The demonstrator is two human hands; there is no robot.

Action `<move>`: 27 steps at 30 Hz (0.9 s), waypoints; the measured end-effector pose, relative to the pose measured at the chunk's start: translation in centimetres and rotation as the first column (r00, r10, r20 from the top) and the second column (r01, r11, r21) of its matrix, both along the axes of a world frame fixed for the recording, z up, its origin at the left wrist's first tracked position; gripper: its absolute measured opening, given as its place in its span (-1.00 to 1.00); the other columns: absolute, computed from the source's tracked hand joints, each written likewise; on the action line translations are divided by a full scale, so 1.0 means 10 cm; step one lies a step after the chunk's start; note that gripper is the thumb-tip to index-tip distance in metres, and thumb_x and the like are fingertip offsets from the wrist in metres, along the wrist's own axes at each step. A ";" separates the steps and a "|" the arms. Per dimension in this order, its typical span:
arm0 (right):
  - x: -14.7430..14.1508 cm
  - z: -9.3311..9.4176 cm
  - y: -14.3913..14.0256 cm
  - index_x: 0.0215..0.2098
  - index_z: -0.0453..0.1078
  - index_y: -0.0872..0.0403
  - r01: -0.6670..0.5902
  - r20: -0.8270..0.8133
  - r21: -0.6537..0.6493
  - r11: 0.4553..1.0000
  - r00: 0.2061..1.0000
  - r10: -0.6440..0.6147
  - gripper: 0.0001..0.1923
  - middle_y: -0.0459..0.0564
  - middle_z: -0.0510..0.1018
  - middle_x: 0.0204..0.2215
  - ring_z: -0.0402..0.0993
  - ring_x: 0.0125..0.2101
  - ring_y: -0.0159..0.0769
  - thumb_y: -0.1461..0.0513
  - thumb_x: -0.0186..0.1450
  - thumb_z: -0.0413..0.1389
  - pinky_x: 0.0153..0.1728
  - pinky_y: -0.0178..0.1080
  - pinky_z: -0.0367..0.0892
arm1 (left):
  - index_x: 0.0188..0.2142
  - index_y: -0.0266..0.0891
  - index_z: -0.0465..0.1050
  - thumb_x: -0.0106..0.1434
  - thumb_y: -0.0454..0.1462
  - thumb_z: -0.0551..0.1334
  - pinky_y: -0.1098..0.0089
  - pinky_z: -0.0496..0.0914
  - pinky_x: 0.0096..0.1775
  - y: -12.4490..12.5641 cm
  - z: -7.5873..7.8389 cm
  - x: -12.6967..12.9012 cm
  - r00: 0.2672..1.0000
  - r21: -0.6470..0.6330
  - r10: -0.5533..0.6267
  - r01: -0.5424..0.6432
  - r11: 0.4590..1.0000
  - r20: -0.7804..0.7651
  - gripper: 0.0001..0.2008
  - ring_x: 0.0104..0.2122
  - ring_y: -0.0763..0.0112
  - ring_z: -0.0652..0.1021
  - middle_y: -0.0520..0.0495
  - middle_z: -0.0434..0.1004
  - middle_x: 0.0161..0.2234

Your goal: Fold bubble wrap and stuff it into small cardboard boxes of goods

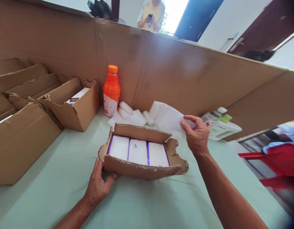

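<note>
In the middle of the table stands an open cardboard box (144,168) with rough-cut edges. Three white packs with purple sides (138,152) fill it side by side. My left hand (99,183) grips the box at its near left corner, the thumb along the front and the fingers partly hidden behind the end. Beyond the box's right end, my right hand (197,132) pinches a thin white translucent packing sheet (164,116) by its right edge. The sheet stretches leftward behind the box. More white packing sheets, some rolled (129,116), lie behind the box.
An orange bottle (112,90) stands at the back against a cardboard wall (173,70). Several cardboard boxes (75,105) line the left side. A white jug (224,129) and a clear bottle (215,115) lie at right. Red chairs (278,159) are beyond the table; a person (151,16) stands behind the wall.
</note>
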State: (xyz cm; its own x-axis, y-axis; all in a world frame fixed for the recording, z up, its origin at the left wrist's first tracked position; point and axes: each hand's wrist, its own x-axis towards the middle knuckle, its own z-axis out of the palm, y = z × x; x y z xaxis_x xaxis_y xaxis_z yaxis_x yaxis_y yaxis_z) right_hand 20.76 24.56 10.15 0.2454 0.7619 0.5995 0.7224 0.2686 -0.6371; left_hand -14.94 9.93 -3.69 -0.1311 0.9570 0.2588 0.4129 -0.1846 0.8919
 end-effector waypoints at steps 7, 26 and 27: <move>0.89 -0.60 -1.12 -0.26 0.54 0.09 0.117 -0.105 -0.405 0.907 0.979 -0.173 -0.61 0.05 0.60 -0.35 0.51 -0.34 -0.17 0.00 0.07 0.25 -0.34 -0.11 0.45 | -0.05 -0.21 0.35 0.16 -0.07 0.29 0.14 0.38 -0.04 0.01 -0.01 -0.06 1.000 -0.057 -0.006 0.007 0.998 0.018 -0.57 -0.06 0.08 0.47 -0.17 0.43 -0.09; -0.74 -0.96 -1.20 0.04 0.35 0.11 -0.346 -0.148 -0.522 0.779 0.937 0.316 -0.54 0.03 0.58 -0.23 0.39 -0.44 -0.28 0.04 0.27 0.16 -0.40 -0.22 0.36 | -0.15 -0.23 0.37 0.01 -0.11 0.33 0.36 0.43 -0.28 0.42 0.37 -0.03 0.989 -0.172 0.002 0.023 0.985 0.147 -0.58 -0.33 0.34 0.51 0.00 0.49 -0.32; -0.74 -0.97 -1.14 0.06 0.35 0.11 -0.341 -0.139 -0.517 0.785 0.938 0.316 -0.54 0.02 0.58 -0.23 0.38 -0.45 -0.30 0.05 0.28 0.15 -0.39 -0.22 0.37 | -0.14 -0.22 0.37 0.00 -0.11 0.34 0.36 0.44 -0.24 0.50 0.37 -0.02 0.986 -0.170 -0.002 0.031 0.985 0.167 -0.56 -0.30 0.33 0.53 -0.01 0.50 -0.29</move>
State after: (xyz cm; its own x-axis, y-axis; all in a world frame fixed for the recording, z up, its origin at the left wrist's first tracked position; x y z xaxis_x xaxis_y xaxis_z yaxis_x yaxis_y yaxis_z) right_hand 13.39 13.12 0.47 -0.0622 0.9950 0.0784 0.6210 0.1001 -0.7774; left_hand -15.13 14.93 0.03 -0.1424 0.9876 0.0662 0.2546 -0.0281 0.9666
